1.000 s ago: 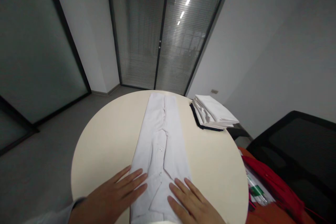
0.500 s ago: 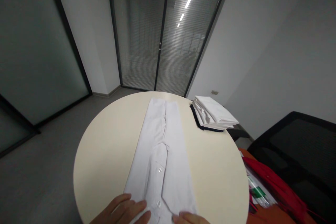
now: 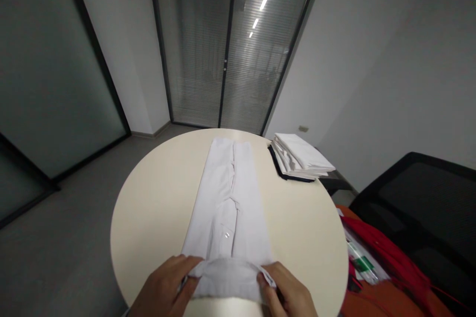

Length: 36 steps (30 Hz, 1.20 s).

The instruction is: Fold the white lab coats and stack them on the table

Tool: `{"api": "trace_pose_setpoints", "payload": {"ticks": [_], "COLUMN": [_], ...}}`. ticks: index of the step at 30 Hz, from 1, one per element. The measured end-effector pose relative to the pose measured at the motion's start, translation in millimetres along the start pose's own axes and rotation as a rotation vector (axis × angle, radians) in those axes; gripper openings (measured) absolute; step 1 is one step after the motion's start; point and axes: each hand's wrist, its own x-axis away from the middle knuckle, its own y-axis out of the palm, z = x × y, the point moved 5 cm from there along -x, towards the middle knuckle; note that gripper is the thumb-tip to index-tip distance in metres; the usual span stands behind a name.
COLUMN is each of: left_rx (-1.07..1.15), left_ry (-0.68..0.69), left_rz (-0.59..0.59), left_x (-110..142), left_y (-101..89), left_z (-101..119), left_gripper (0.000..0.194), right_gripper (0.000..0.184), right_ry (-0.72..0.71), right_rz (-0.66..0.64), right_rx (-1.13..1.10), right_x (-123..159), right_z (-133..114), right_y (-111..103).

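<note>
A white shirt point(image 3: 245, 198), folded into a long narrow strip, lies down the middle of the round table. Its near end is raised and turned back over itself as a band. My left hand point(image 3: 167, 285) pinches the left corner of this band between thumb and fingers. At the right corner, my right hand point(image 3: 288, 290) grips the cloth the same way. Two folded edges meet along the strip's centre, and a small shiny spot, perhaps a button, shows just beyond the band. The underside of the turned end is hidden.
A stack of folded white cloth point(image 3: 303, 151) rests on a dark flat item point(image 3: 280, 168) at the table's point(image 3: 156, 198) far right edge. Beyond the right edge stand a black mesh chair point(image 3: 420, 208) and an orange surface holding a red item point(image 3: 386, 252) and a clear plastic package point(image 3: 362, 260).
Both hands have gone from lying on the near part of the shirt to gripping its near end. That end is now lifted and folded away from me over the strip.
</note>
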Motion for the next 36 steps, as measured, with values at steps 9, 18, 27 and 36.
{"api": "trace_pose_setpoints", "payload": {"ticks": [9, 18, 27, 36], "left_rx": [-0.244, -0.272, -0.185, -0.389], "left_ry": [-0.387, -0.241, -0.032, 0.698], "left_rz": [-0.245, -0.074, 0.155, 0.017], "left_x": [-25, -23, -24, 14], "left_y": [11.0, 13.9, 0.2, -3.0], "left_z": [6, 9, 7, 8], "left_gripper": [0.033, 0.040, 0.033, 0.037], "right_gripper": [0.025, 0.025, 0.032, 0.037], "right_ry": [0.084, -0.423, -0.783, -0.694], "right_rz": [0.128, 0.343, 0.089, 0.085], "right_rx": [0.333, 0.510, 0.745, 0.582], "right_x": [-8, 5, 6, 25], "right_z": [2, -29, -13, 9], "right_y": [12, -5, 7, 15]}}
